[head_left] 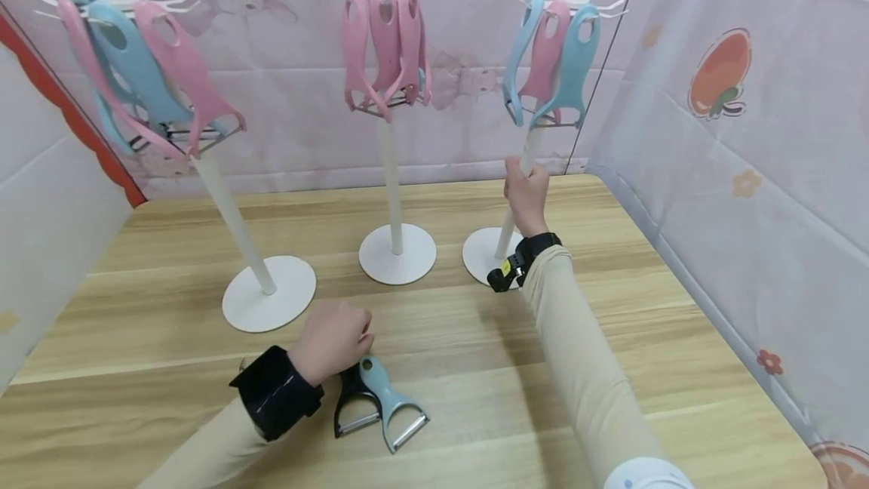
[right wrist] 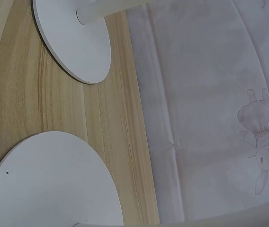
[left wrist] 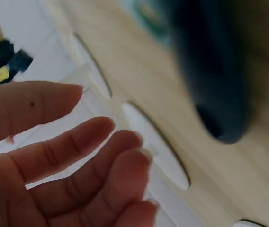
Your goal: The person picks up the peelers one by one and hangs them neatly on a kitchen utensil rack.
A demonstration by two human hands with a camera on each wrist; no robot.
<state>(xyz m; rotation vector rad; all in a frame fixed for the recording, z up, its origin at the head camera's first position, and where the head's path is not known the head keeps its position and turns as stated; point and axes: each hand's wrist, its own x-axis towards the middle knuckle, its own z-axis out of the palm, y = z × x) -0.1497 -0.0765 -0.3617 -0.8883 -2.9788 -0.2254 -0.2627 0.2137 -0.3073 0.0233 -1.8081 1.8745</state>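
My right hand (head_left: 528,196) grips the white pole of the right-hand stand (head_left: 506,231), below its hooks. Blue and pink Y-shaped peelers (head_left: 572,70) hang from that stand. In the right wrist view the pole (right wrist: 248,216) crosses the bottom edge; the hand itself is out of that frame. At the front, my left hand (head_left: 333,339) hovers with loosely bent fingers and holds nothing. Just beside it, a black peeler (head_left: 348,391) and a light blue peeler (head_left: 387,396) lie on the table. The left wrist view shows the black peeler's handle (left wrist: 215,85) apart from the fingertips (left wrist: 125,170).
Two more white stands rise at the middle (head_left: 390,179) and left (head_left: 234,221), on round bases. Pink peelers (head_left: 385,36) crowd the middle stand; pink and blue ones (head_left: 129,51) hang on the left. Fabric walls (head_left: 720,195) border the wooden table (head_left: 652,293).
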